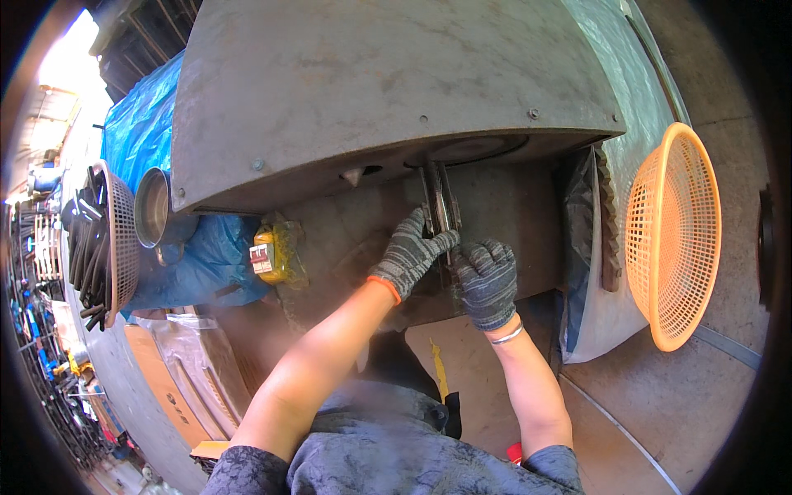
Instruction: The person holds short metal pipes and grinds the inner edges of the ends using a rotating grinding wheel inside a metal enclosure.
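Note:
A narrow steel fixture with a shiny metal rod [445, 206] juts toward me from under the big grey machine cover [371, 74]. My left hand [412, 252], in a grey striped knit glove with an orange cuff, is closed at the rod's near end, thumb across it. Just right of and below it, my right hand [488, 285], gloved alike, has its fingers curled in. Whatever those fingers grip is hidden by the glove. The grey metal work surface [346, 301] lies beneath both hands.
An orange plastic basket [672, 239] stands at the right. On the left are a basket of dark tubes [122, 243], a metal pot [152, 206], blue plastic sheeting [206, 272] and a yellow-wrapped packet [280, 252]. Cardboard [169, 384] leans lower left.

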### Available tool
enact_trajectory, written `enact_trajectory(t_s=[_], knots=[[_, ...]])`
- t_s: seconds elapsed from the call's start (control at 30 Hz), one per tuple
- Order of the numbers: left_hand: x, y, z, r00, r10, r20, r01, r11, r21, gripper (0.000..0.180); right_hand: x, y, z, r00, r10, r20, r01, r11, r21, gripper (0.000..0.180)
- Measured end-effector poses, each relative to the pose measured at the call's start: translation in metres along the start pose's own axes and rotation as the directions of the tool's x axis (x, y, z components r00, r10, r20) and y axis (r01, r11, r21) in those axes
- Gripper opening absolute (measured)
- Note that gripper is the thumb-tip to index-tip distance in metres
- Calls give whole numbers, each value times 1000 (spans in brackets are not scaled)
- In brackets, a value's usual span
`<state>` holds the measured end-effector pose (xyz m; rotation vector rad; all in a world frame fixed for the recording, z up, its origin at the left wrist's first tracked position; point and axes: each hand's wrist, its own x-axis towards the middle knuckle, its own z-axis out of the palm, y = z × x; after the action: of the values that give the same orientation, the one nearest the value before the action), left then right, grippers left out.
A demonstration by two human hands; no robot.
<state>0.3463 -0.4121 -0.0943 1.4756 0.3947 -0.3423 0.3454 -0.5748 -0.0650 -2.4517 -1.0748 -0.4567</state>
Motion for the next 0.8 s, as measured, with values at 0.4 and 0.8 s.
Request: enact_trajectory(t_s=[0.4,0.8], knots=[[5,-14,1,999,37,-14,-37,999,-12,31,5,-1,-2,989,-91,116,89,996,22,20],[-3,6,0,999,37,-16,-38,999,-18,29,-12,-13,10,938,329,-107,-309,936,170,24]])
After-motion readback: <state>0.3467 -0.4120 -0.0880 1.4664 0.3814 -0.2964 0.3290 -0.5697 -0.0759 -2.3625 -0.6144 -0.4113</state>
